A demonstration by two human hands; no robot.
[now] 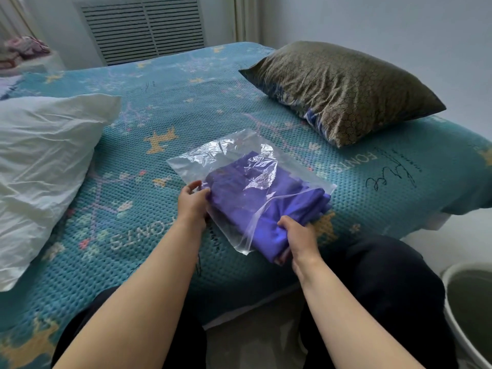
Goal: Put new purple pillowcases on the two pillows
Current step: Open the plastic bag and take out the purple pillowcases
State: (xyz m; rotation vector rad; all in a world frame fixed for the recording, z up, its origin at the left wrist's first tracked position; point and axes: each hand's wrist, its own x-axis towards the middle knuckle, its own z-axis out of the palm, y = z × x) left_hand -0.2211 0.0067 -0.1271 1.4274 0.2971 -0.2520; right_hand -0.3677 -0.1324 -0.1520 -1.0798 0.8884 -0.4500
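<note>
Folded purple pillowcases (239,193) lie half inside a clear plastic bag (213,155) on the teal bedspread (149,107). My left hand (193,203) holds the bag's left edge, thumb on top of the plastic. My right hand (298,238) grips the near end of the purple fabric where it sticks out of the bag's open mouth. A white pillow (40,166) lies at the left of the bed. A brown patterned pillow (343,89) rests at the far right corner.
A white bucket (452,310) stands on the floor at the lower right, beside my dark-trousered knees. A slatted radiator cover (143,27) lines the wall behind the bed. Pink items (26,46) sit on a surface at the far left.
</note>
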